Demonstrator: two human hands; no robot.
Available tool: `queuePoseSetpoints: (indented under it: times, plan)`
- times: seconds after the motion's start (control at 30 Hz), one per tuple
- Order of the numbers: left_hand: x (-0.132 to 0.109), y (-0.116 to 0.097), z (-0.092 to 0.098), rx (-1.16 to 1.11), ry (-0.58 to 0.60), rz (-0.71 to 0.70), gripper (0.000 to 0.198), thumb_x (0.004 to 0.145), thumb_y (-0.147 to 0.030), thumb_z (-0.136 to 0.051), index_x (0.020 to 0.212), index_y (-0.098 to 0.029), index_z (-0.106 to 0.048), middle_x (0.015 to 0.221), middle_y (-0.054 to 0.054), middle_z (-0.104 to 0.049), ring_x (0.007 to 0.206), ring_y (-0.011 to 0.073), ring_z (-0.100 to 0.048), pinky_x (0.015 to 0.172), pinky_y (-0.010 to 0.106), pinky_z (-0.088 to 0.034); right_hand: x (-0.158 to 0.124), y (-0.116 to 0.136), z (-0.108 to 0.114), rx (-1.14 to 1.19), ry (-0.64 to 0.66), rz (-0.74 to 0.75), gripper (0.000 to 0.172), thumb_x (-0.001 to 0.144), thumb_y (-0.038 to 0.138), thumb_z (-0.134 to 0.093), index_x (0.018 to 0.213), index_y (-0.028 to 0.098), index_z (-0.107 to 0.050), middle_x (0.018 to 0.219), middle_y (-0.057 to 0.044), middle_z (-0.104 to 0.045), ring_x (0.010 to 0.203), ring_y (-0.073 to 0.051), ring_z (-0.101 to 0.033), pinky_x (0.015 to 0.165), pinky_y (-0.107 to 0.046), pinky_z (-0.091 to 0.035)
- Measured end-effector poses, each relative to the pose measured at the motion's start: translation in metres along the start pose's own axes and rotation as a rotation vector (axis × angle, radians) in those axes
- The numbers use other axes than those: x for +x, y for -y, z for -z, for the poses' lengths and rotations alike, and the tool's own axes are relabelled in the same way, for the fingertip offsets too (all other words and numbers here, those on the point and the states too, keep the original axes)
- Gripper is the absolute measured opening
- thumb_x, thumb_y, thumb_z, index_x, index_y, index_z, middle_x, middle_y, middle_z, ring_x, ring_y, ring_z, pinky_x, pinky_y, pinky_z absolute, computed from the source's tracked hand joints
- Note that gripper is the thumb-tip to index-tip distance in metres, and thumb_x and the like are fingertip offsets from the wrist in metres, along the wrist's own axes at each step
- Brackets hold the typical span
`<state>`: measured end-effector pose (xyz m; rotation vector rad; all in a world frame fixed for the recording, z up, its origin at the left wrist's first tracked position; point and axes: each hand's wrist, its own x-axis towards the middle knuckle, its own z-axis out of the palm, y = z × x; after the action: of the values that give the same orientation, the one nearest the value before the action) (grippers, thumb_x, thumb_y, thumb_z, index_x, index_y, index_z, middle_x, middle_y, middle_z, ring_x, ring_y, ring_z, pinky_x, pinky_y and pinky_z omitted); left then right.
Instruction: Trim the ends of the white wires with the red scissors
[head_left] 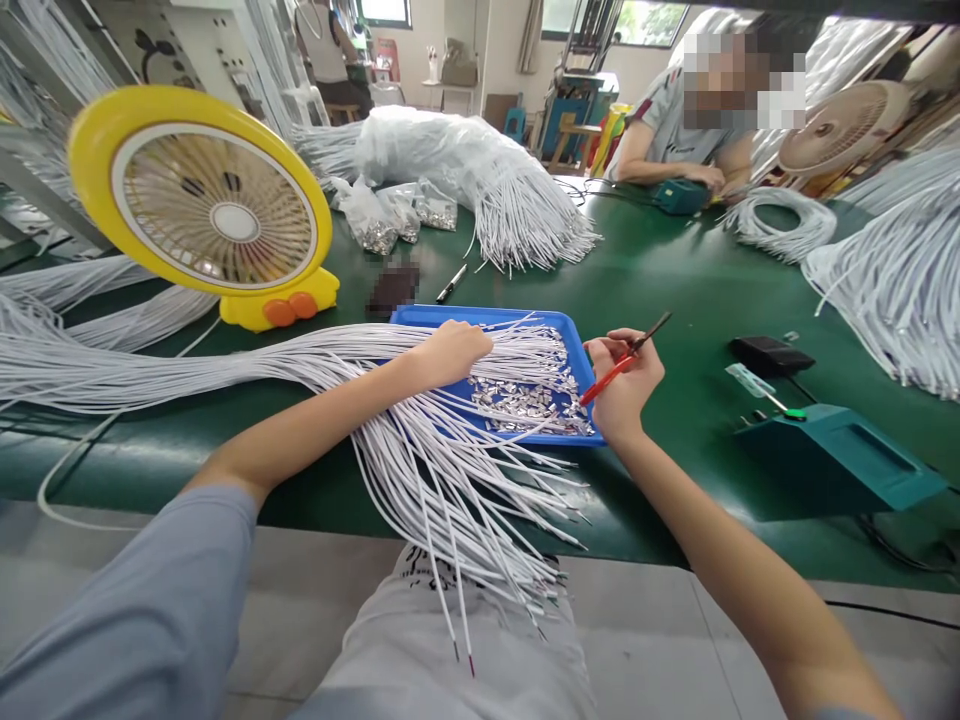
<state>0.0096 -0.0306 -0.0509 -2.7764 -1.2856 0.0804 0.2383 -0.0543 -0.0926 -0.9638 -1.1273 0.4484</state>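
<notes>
My left hand point(459, 352) is closed over white cables point(330, 352) at the blue tray point(487, 316); its fingertips are hidden. Small shiny metal pieces point(525, 402) lie loose in the tray, and many cable ends reach across it. Other cable ends point(450, 500) fan out over the table's front edge and above my lap. At the tray's right side, my right hand point(626, 385) grips a slim hand tool point(606, 381) with a red part pointing down toward the tray and a dark part pointing up and right. Its exact kind is unclear.
A yellow fan point(319, 215) stands at the left. Beyond the tray are a pen point(451, 284), bags of metal parts point(390, 215) and a wrapped cable bundle point(450, 150). A teal machine point(847, 460) sits at the right. Across the table, a person point(675, 140) leans over another device.
</notes>
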Motion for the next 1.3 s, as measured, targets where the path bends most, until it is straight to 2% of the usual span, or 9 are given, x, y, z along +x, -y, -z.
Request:
queuePoseSetpoints:
  times: [0.2,0.37,0.53,0.67,0.77,0.83,0.93,1.1,1.3]
  plan:
    - [-0.002,0.003,0.005,-0.112,-0.033,0.022,0.024,0.073,-0.008,-0.05,0.084,-0.007,-0.071,0.088,0.018,-0.07,0.088,0.0263,-0.067,0.072,0.03,-0.045,0.001,-0.001,0.001,-0.011,-0.011,-0.02,0.019,0.073,0.025,-0.068,0.088,0.022,-0.056,0.068,0.005,-0.064,0.068,-0.012,-0.067,0.068,-0.027,-0.05]
    - [0.003,0.009,0.014,-0.337,-0.086,0.017,0.021,0.076,-0.024,-0.053,0.066,-0.011,-0.066,0.07,0.008,-0.065,0.068,0.0169,-0.059,0.062,0.026,-0.04,0.002,0.001,0.002,-0.013,-0.054,-0.031,0.02,0.072,0.026,-0.068,0.087,0.021,-0.055,0.068,0.005,-0.064,0.067,-0.013,-0.067,0.063,-0.026,-0.049]
    - [-0.009,-0.016,0.037,-0.664,-0.137,-0.136,0.035,0.09,-0.037,-0.046,0.076,-0.011,-0.065,0.066,0.0,-0.055,0.06,0.0076,-0.047,0.058,0.019,-0.039,0.006,0.001,0.002,0.021,-0.125,-0.046,0.022,0.072,0.026,-0.068,0.086,0.02,-0.053,0.069,0.004,-0.063,0.067,-0.011,-0.065,0.059,-0.022,-0.046]
    - [-0.047,-0.056,0.059,-1.369,0.178,-0.478,0.035,0.091,-0.04,-0.051,0.09,-0.01,-0.069,0.056,-0.003,-0.045,0.049,0.0064,-0.04,0.046,0.018,-0.033,0.003,0.0,0.0,0.066,-0.123,-0.109,0.026,0.071,0.027,-0.068,0.088,0.02,-0.05,0.07,0.003,-0.066,0.06,-0.01,-0.061,0.052,-0.021,-0.043]
    - [-0.065,-0.068,0.067,-1.621,0.29,-0.53,0.039,0.09,-0.045,-0.054,0.097,-0.009,-0.069,0.059,-0.002,-0.047,0.045,0.0042,-0.037,0.041,0.018,-0.03,0.0,0.01,-0.004,0.098,-0.066,-0.161,0.031,0.068,0.027,-0.072,0.088,0.02,-0.05,0.072,0.001,-0.069,0.053,-0.009,-0.057,0.051,-0.022,-0.043]
    - [-0.064,-0.064,0.069,-1.757,0.165,-0.49,0.042,0.086,-0.049,-0.058,0.093,-0.009,-0.07,0.064,-0.001,-0.051,0.043,0.003,-0.039,0.04,0.018,-0.031,0.001,0.029,-0.009,0.12,-0.019,-0.18,0.032,0.067,0.025,-0.074,0.088,0.02,-0.051,0.074,0.0,-0.071,0.054,-0.009,-0.058,0.052,-0.023,-0.045]
    - [-0.053,-0.05,0.071,-1.857,-0.169,-0.391,0.041,0.08,-0.05,-0.066,0.084,-0.01,-0.07,0.06,-0.001,-0.054,0.044,0.0055,-0.048,0.043,0.019,-0.04,0.008,0.075,-0.02,0.158,0.055,-0.168,0.033,0.066,0.022,-0.075,0.09,0.022,-0.053,0.079,-0.001,-0.073,0.06,-0.011,-0.062,0.052,-0.023,-0.046]
    - [-0.042,-0.036,0.076,-1.748,-0.634,-0.162,0.03,0.065,-0.037,-0.082,0.067,-0.01,-0.069,0.059,0.002,-0.062,0.057,0.0083,-0.056,0.055,0.021,-0.048,0.011,0.149,-0.041,0.166,0.277,0.009,0.028,0.072,0.02,-0.074,0.093,0.026,-0.056,0.085,0.0,-0.074,0.077,-0.016,-0.067,0.058,-0.026,-0.048]
    - [-0.043,-0.035,0.074,-1.503,-0.614,-0.155,0.013,0.078,-0.021,-0.069,0.081,-0.009,-0.072,0.071,0.005,-0.066,0.064,0.0098,-0.059,0.061,0.022,-0.05,0.001,0.157,-0.051,0.138,0.337,0.101,0.023,0.076,0.022,-0.072,0.092,0.028,-0.057,0.087,0.001,-0.074,0.074,-0.014,-0.066,0.059,-0.027,-0.049]
